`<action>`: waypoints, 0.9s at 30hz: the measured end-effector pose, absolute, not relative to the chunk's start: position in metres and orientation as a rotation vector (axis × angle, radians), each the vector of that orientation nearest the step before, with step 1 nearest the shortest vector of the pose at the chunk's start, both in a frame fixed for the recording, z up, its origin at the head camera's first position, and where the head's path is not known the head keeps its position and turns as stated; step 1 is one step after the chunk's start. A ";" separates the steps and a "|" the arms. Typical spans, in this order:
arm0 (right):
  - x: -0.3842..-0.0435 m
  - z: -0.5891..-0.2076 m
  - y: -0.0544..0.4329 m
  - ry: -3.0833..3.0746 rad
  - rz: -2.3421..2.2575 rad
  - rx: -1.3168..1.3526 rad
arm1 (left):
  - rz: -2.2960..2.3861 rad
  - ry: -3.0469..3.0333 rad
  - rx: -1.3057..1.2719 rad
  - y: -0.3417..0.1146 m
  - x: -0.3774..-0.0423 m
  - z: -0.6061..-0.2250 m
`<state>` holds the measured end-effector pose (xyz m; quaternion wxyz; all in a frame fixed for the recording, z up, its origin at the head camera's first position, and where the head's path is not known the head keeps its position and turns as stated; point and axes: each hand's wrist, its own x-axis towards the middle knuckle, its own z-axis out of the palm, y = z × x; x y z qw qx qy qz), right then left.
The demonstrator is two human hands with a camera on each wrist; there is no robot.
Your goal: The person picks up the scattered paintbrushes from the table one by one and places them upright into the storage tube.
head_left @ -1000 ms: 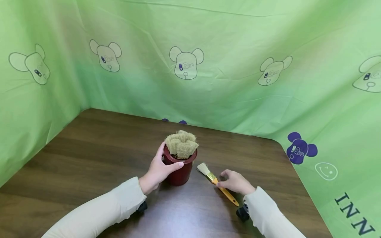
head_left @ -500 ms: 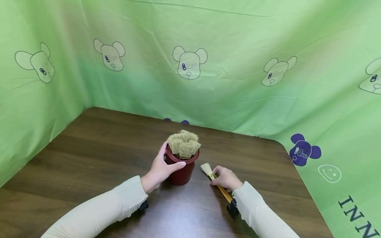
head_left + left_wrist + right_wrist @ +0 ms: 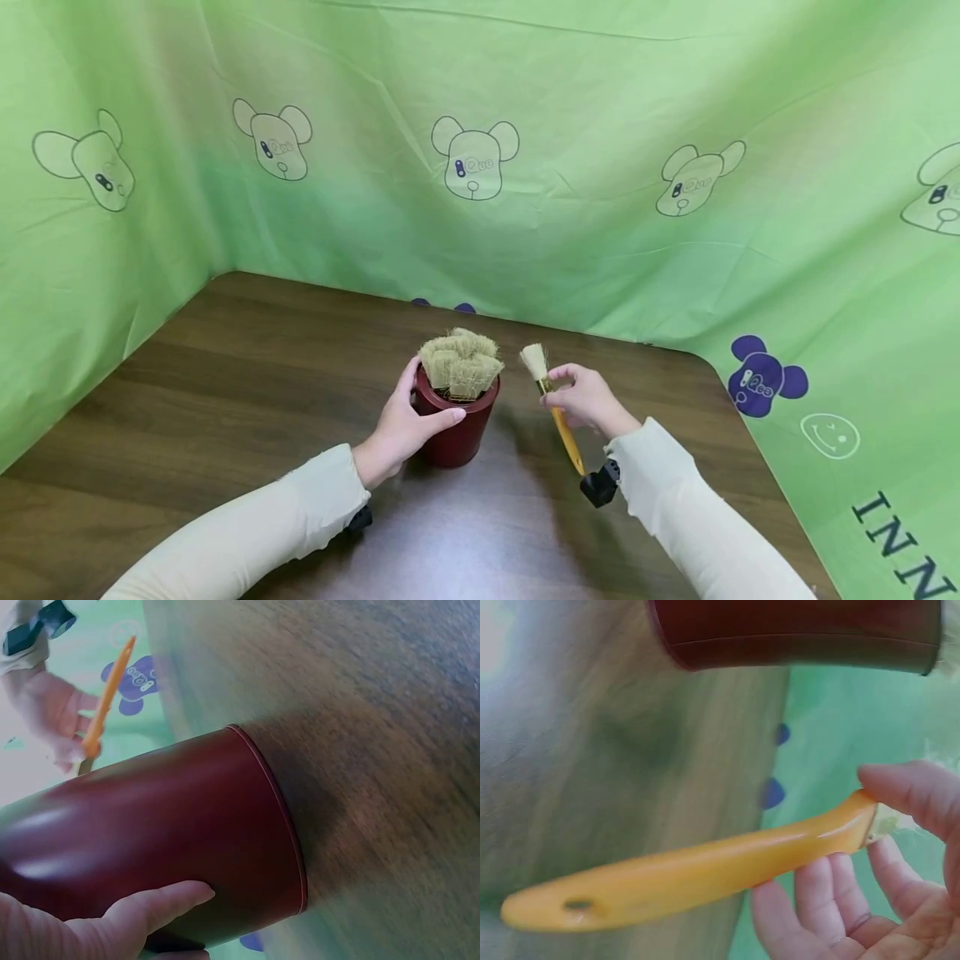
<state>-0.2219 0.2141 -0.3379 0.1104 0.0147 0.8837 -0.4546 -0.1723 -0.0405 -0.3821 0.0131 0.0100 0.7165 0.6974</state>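
Note:
A dark red cylindrical pot [image 3: 459, 433] stands on the table, packed with several brushes whose pale bristles [image 3: 461, 362] stick up past its rim. My left hand [image 3: 405, 429] grips the pot from the left, thumb across the front near the rim. To the pot's right, my right hand [image 3: 588, 398] pinches a paintbrush [image 3: 566, 437] near its metal band. The brush is raised above the table, bristles up and tilted a little left. Its orange handle [image 3: 690, 877], with a hole near the end, runs past the fingers in the right wrist view.
The brown wooden table [image 3: 285, 367] is bordered at the back and sides by a green curtain [image 3: 360, 208] printed with bear heads. A black wrist camera [image 3: 600, 485] sits under the right sleeve.
My right hand has closed on the paintbrush and lifted it off the table, its bristles now pointing more upward. The left hand and pot stay in place.

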 end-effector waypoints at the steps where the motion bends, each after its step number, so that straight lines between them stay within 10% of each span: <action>1: -0.222 -0.333 0.213 2.589 -1.366 0.032 | 2.170 2.237 0.030 -0.041 -0.172 -0.382; 27: -0.207 -0.264 0.177 2.267 -2.259 -0.176 | 2.180 2.234 0.043 -0.040 -0.172 -0.382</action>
